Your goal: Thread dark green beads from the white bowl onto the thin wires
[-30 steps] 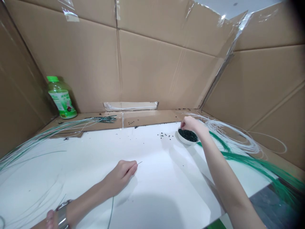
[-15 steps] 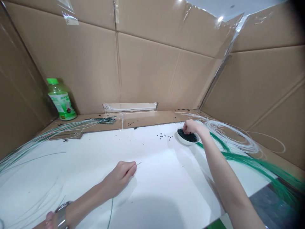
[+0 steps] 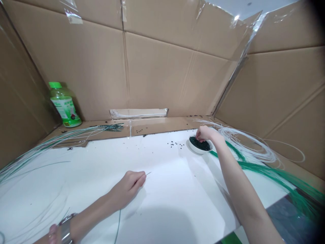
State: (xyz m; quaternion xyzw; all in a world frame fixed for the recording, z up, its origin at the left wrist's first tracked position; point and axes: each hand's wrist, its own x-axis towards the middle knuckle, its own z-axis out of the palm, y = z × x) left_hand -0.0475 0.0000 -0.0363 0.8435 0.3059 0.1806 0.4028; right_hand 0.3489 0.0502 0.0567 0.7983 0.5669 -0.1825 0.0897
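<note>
Near the middle of the white table, my left hand (image 3: 132,186) pinches a thin green wire (image 3: 118,225). A short end of it pokes out past my thumb and finger, and the rest hangs below the palm toward the front edge. My right hand (image 3: 204,133) reaches into a white bowl (image 3: 199,151) filled with small black pieces (image 3: 201,143). Its fingers are bent together and dip into the pieces at the bowl's far side. Whether a piece sits between those fingertips is hidden.
Loose black pieces (image 3: 176,145) lie left of the bowl. White wire coils (image 3: 254,149) and a green wire bundle (image 3: 274,174) spread to the right. Wires with dark ends (image 3: 76,134) lie at the left, near a green-capped bottle (image 3: 65,106). Cardboard walls (image 3: 162,74) enclose the table.
My right hand has lowered from the bowl's far rim into the black pieces and stays there, its fingers shifting slightly. My left hand has kept its place with the wire.
</note>
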